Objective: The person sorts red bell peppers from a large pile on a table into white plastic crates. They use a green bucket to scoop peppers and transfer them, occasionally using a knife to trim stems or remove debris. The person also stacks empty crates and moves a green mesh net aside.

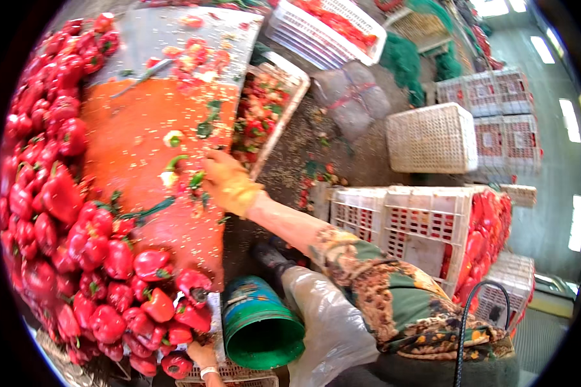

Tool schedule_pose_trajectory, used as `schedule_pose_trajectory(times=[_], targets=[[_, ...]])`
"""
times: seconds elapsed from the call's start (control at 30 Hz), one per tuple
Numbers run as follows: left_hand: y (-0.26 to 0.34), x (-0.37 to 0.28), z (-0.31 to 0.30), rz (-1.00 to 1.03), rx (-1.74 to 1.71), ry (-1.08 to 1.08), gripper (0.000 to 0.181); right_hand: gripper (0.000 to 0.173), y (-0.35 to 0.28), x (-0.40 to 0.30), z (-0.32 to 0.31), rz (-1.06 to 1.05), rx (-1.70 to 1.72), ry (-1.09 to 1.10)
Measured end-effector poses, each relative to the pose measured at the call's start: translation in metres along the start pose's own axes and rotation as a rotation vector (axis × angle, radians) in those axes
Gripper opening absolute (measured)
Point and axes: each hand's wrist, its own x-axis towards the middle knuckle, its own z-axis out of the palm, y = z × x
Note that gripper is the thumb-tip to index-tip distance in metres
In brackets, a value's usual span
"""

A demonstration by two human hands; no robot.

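Observation:
My right hand (230,184), in an orange-yellow glove, reaches over the near edge of the orange tabletop (121,111). Its fingers are beside green pepper stem pieces (196,180) and a cut-out pepper core (168,178); whether they grip anything is unclear. Low in the picture, my left hand (203,355), with a white band at the wrist, is by a red bell pepper (176,365). Its fingertips are partly hidden by the peppers. A large heap of whole red bell peppers (106,324) covers the table's left side and lower end. Another pepper core (173,139) lies farther up.
A long thin grey tool (145,76) lies near halved peppers (198,58). A scrap-filled crate (281,116) stands against the table. The green bucket (264,329) is beside my plastic-covered leg (324,314). Pepper-filled white crates (426,227) stand right; scraps litter the floor (290,159).

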Motion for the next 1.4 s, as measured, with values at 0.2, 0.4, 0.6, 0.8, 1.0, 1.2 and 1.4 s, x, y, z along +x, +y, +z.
schedule_pose_trajectory(times=[0.2, 0.4, 0.6, 0.8, 1.0, 1.2, 1.4], targets=[[0.010, -0.002, -0.019, -0.012, 0.066, -0.052, 0.021, 0.038, 0.012, 0.020, 0.038, -0.168, -0.079, 0.123], [0.028, -0.002, -0.026, -0.066, -0.007, 0.005, 0.019, 0.039, 0.019, 0.017, 0.054, -0.265, -0.085, 0.174], [0.017, -0.007, -0.022, -0.153, 0.017, -0.035, 0.019, 0.033, 0.016, 0.016, 0.060, -0.287, -0.189, 0.197], [0.013, -0.007, -0.013, -0.192, 0.204, -0.022, 0.026, 0.030, 0.017, 0.021, 0.050, -0.278, -0.211, 0.170], [0.063, -0.014, -0.030, -0.265, 0.226, -0.063, 0.022, 0.034, 0.017, 0.018, 0.044, -0.262, -0.180, 0.109], [0.056, -0.027, -0.017, -0.240, 0.520, -0.414, 0.024, 0.043, 0.013, 0.019, 0.043, -0.251, -0.131, 0.058], [0.210, 0.001, -0.021, -0.232, 0.090, -0.489, 0.023, 0.049, 0.017, 0.021, 0.037, -0.213, -0.106, 0.019]])
